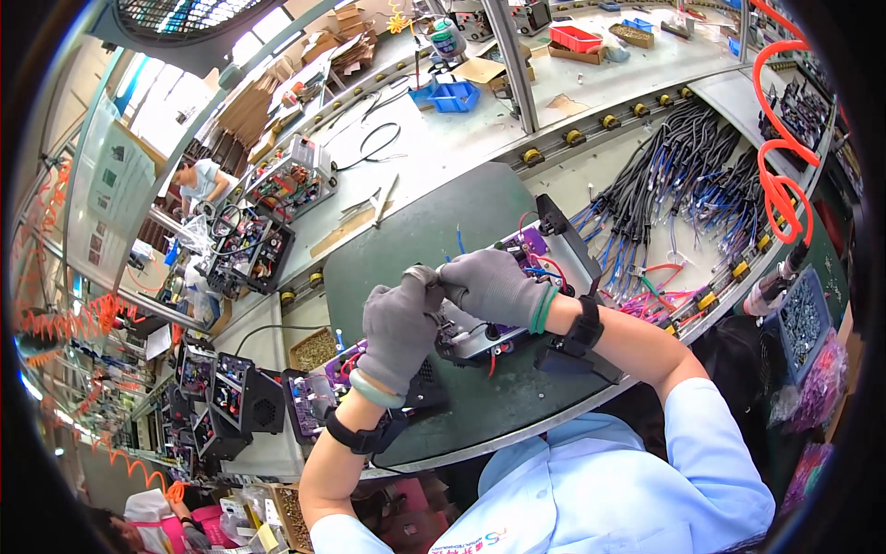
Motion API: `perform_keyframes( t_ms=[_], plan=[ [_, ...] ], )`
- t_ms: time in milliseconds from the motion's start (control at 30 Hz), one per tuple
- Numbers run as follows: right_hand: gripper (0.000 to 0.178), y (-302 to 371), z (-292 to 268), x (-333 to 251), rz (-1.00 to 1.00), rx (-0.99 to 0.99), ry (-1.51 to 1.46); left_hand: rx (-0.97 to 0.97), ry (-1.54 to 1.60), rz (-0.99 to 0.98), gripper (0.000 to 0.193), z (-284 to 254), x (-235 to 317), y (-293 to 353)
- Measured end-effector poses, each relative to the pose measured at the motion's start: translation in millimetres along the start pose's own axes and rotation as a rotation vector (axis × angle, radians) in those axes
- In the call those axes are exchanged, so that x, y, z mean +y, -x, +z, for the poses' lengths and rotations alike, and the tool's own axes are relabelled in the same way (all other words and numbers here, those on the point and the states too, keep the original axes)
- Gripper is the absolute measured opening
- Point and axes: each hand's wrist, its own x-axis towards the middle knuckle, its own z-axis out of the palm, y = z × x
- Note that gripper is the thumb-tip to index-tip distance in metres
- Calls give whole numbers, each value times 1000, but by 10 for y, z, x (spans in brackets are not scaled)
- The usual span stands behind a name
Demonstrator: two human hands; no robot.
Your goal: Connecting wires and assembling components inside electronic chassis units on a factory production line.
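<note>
My left hand point(399, 331) and my right hand point(496, 288), both in grey knit gloves, meet over an open electronic unit. Their fingers are closed and pressed together at the fingertips; whatever they hold is hidden. Beneath them the unit shows a metal chassis point(475, 347), a purple circuit board point(528, 243) and a dark end panel point(566, 242). Thin blue wires point(460, 242) stick up just behind my right hand. The unit rests on a dark green work mat point(369, 268). Beside my left wrist sits another purple-board unit point(311, 399), partly covered by my arm.
A heap of black cables with blue ends point(664, 175) lies at the right. An orange coiled hose point(784, 198) hangs there, above a blue bin of screws point(803, 314). Several assembled units point(242, 392) stand at the left. Blue trays point(454, 97) sit across the conveyor; a person point(203, 183) works beyond.
</note>
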Motion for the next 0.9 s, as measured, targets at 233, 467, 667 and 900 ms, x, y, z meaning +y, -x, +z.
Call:
perform_keyframes(
  t_ms=[233,467,667,900],
  plan=[
    [24,-40,-213,-23,126,-189,-197,51,-46,239,21,-35,-125,-9],
    [3,-275,145,138,-45,4,456,-285,-58,-407,40,163,-221,71],
    [5,-246,334,278,-146,91,482,-469,-41,-457,51,235,-350,142],
    [3,-258,330,277,-160,99,515,-427,-31,-351,48,311,-420,176]
  ],
)
